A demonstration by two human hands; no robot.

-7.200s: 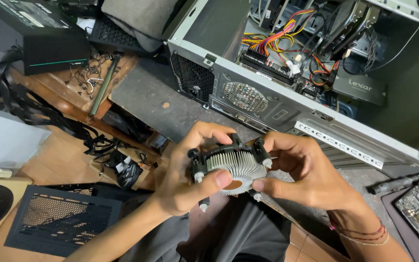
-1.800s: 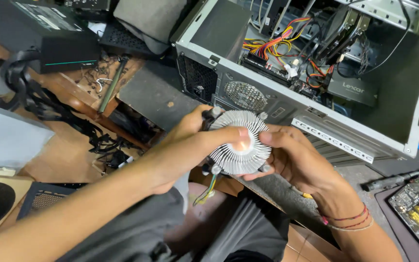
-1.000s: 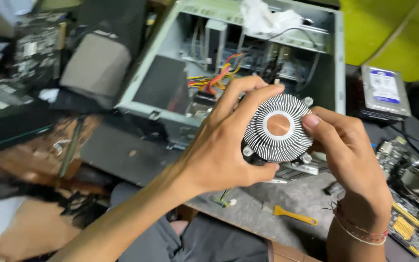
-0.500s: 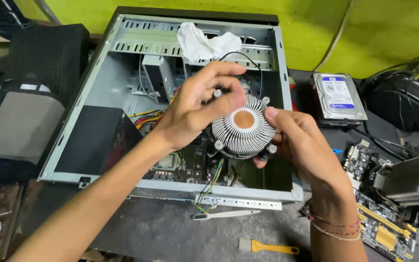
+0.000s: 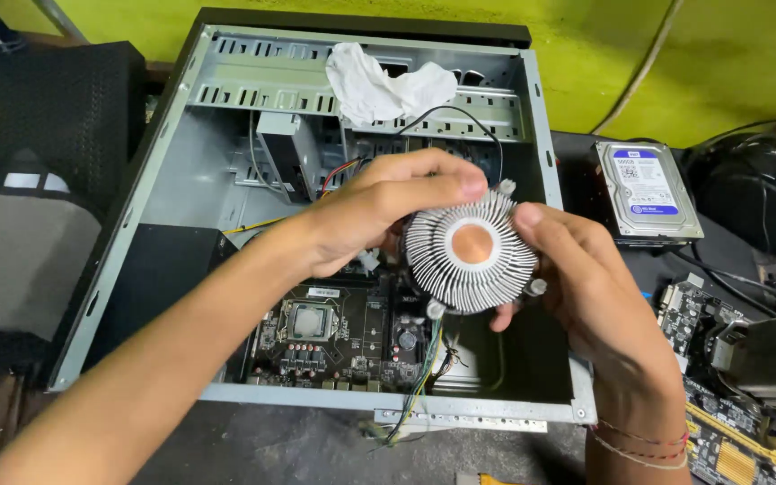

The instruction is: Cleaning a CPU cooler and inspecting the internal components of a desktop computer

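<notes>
Here, both hands hold a round cooler [image 5: 471, 251] above an open computer case [image 5: 127, 242]. The cooler is a ring of thin silver fins with a copper disc in the middle, turned face up toward the camera. The left hand [image 5: 379, 208] reaches in from the lower left, its fingers curled over the cooler's upper left edge. The right hand [image 5: 586, 283] comes from the lower right, thumb pressed to the right edge and fingers closed underneath. Thin coloured wires [image 5: 419, 377] hang from the cooler's underside down to the case's front rim.

Inside the case, directly below the cooler and partly hidden by the hands, lies a dark motherboard [image 5: 343, 332] with a square silver processor [image 5: 307, 319] in its socket. A crumpled white cloth [image 5: 383, 85] rests on the metal drive bay at the top of the case. The case sits against a yellow-green wall [image 5: 675, 54].

To the right of the case, on a dark surface, lies a hard drive [image 5: 647, 190], a silver rectangle bearing a white label with a blue band. Lower right sits a second circuit board [image 5: 720, 431] with gold-coloured slots, and just above it a grey finned metal block [image 5: 774, 355]. At the far left is a black mesh panel [image 5: 56, 99].
</notes>
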